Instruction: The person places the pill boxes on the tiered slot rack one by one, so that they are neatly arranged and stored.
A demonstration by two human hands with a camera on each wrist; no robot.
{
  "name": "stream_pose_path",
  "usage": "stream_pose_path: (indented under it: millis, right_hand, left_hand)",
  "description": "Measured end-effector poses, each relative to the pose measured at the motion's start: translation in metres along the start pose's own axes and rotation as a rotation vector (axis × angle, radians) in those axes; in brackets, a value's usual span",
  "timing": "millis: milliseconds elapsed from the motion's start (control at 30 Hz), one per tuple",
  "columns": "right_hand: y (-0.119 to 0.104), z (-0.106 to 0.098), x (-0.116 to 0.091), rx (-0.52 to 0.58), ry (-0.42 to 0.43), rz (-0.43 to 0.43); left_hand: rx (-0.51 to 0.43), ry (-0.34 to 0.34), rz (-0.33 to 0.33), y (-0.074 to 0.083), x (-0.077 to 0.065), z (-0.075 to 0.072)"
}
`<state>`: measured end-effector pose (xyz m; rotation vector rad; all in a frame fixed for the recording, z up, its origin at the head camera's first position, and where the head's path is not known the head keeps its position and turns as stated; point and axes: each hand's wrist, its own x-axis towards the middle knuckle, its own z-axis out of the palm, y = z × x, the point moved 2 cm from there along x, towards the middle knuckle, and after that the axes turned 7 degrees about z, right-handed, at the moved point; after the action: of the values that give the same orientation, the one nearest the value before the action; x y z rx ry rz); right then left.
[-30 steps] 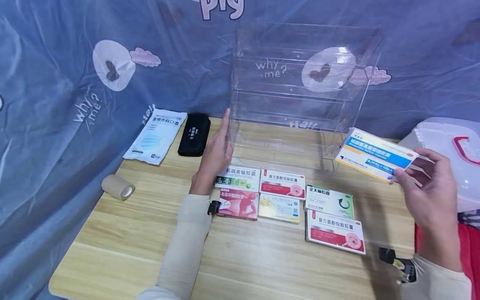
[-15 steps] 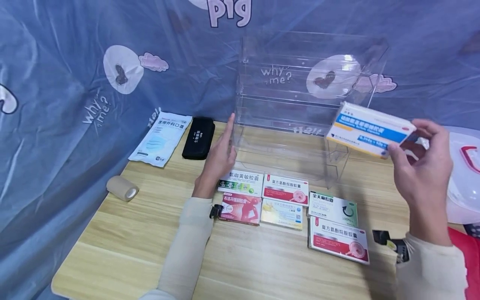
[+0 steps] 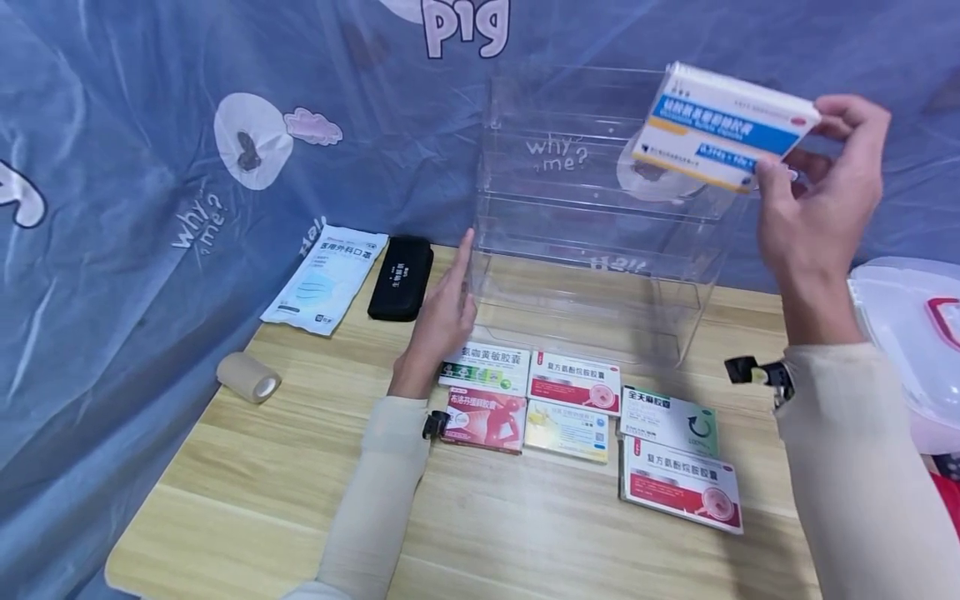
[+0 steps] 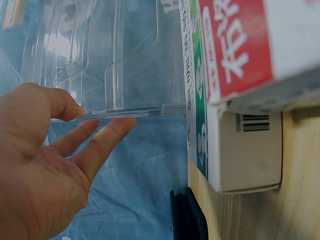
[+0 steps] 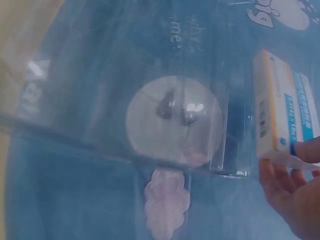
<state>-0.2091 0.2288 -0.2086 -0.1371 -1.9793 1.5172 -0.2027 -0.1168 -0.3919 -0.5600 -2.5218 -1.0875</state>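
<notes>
My right hand (image 3: 825, 183) holds a white, blue and orange medicine box (image 3: 723, 129) by its right end, up in front of the upper tiers of a clear plastic display rack (image 3: 600, 208). In the right wrist view the box (image 5: 285, 110) appears beside the rack's top edge, apart from it as far as I can tell. With thumb on one side and fingers on the other, my left hand (image 4: 55, 135) pinches the rack's left side panel (image 4: 140, 111). Several medicine boxes lie flat before the rack, among them a red and white box (image 3: 681, 485) and a pink box (image 3: 486, 418).
Left of the rack lie a black zip case (image 3: 401, 277), a mask packet (image 3: 326, 279) and a tan bandage roll (image 3: 249, 377). A white translucent case (image 3: 911, 333) with a red handle stands on the right. Blue printed cloth (image 3: 150, 183) hangs behind the table.
My right hand has lifted the medicine box from beside the rack's lower right corner to its upper tiers. My left hand stays at the rack's side. The head view has shifted slightly.
</notes>
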Motion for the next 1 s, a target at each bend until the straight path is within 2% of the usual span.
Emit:
stream_pose_path:
  millis: [67, 200, 300, 400, 533, 600, 700, 833, 1000]
  right_hand:
    - [-0.008, 0.009, 0.009, 0.018, 0.015, -0.039]
    - [-0.022, 0.026, 0.024, -0.035, 0.069, -0.151]
    - [-0.027, 0.037, 0.034, -0.049, 0.095, -0.189]
    - [-0.027, 0.050, 0.042, -0.082, 0.079, -0.224]
    - [-0.017, 0.067, 0.051, -0.229, 0.011, -0.286]
    - [-0.009, 0.074, 0.053, -0.300, -0.027, -0.289]
    - [0.002, 0.082, 0.053, -0.382, -0.078, -0.242]
    - [0.012, 0.088, 0.051, -0.431, -0.087, -0.198]
    - [0.010, 0.092, 0.051, -0.473, -0.103, -0.168]
  left_hand:
    - [-0.001, 0.000, 0.001, 0.001, 0.000, 0.001]
    - [0.000, -0.006, 0.004, 0.002, 0.001, 0.002]
    - [0.011, -0.011, 0.002, 0.002, 0.000, 0.002]
    - [0.022, -0.008, -0.001, 0.002, 0.000, 0.001]
    - [0.018, -0.003, -0.001, 0.000, 0.000, 0.000]
    - [0.015, -0.003, 0.002, 0.000, 0.000, 0.000]
    - [0.012, -0.005, 0.023, -0.001, 0.000, 0.001]
    - [0.016, -0.009, 0.041, -0.001, -0.001, 0.002]
    - [0.020, -0.006, 0.029, -0.001, -0.001, -0.001]
